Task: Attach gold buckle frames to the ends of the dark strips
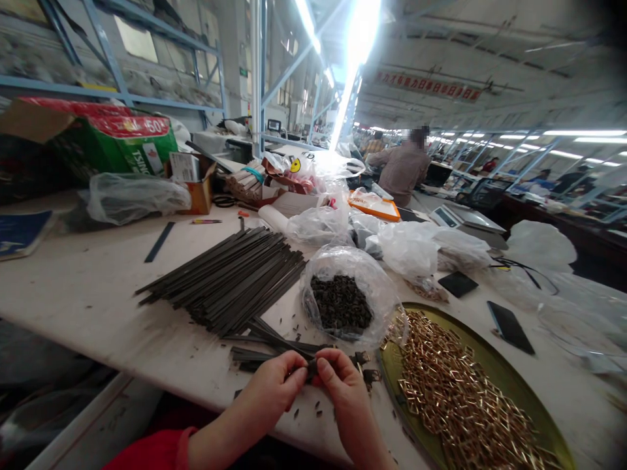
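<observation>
My left hand and my right hand meet near the table's front edge, thumbs and fingers pinched together on a dark strap. My fingers hide most of the held part. Just beyond them lie a few more dark straps, and dark buckles show right of my right hand. Farther left a large fanned pile of black strips covers the table. An open plastic bag filled with small black pieces stands beyond my hands. Loose black bits are scattered around my wrists.
A round gold-coloured tray heaped with gold metal rings stands at the right. Behind it lie a phone and a black flat object. Plastic bags and a green carton line the back. A person sits farther off.
</observation>
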{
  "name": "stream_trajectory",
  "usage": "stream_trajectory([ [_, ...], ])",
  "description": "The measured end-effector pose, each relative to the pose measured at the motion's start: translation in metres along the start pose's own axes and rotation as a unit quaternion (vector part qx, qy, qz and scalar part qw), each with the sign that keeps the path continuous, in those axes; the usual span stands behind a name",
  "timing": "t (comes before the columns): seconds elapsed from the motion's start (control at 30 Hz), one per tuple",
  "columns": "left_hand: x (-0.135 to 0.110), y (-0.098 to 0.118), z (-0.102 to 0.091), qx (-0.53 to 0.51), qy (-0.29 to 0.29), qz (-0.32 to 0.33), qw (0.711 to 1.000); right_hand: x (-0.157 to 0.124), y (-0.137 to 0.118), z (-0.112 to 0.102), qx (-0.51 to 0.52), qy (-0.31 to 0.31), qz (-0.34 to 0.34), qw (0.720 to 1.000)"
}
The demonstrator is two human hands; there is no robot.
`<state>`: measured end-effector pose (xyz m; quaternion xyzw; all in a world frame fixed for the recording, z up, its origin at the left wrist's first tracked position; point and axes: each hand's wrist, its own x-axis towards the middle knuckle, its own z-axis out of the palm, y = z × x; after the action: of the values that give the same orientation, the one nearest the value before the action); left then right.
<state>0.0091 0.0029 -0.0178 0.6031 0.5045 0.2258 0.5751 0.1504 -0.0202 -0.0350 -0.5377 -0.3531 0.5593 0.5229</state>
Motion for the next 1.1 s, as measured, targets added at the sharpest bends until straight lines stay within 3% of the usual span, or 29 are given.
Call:
stream_trajectory([
  [0.3, -0.009, -0.001, 0.009, -0.007, 0.041, 0.032, 0.999, -0.002, 0.016, 0.013, -0.081, 0.028, -0.066, 0.994],
  [0.5, -0.015, -0.003, 0.006, -0.028, 0.033, 0.053, 0.998, -0.012, 0.015, 0.009, -0.121, 0.018, -0.135, 0.983],
  [0.6, -0.022, -0.002, 0.004, -0.012, 0.007, 0.059, 0.998, -0.014, 0.012, 0.009, -0.052, 0.004, -0.077, 0.996],
  [0.7, -0.029, 0.002, 0.002, -0.002, -0.02, 0.052, 0.998, -0.017, 0.008, 0.011, 0.051, -0.088, 0.009, 0.995],
  [0.77, -0.032, 0.005, 0.0, 0.01, -0.031, 0.055, 0.998, -0.021, 0.005, 0.012, 0.068, -0.157, 0.024, 0.985],
  [0.83, -0.032, 0.007, -0.002, 0.023, -0.034, 0.054, 0.998, -0.024, 0.003, 0.012, 0.05, -0.184, 0.008, 0.982],
  [0.97, -0.023, 0.004, -0.005, 0.021, -0.022, 0.023, 0.999, -0.025, 0.007, 0.012, 0.03, -0.126, -0.025, 0.991],
  [1.1, -0.014, -0.002, -0.004, 0.004, -0.005, -0.003, 1.0, -0.022, 0.01, 0.011, 0.105, -0.094, 0.011, 0.99],
])
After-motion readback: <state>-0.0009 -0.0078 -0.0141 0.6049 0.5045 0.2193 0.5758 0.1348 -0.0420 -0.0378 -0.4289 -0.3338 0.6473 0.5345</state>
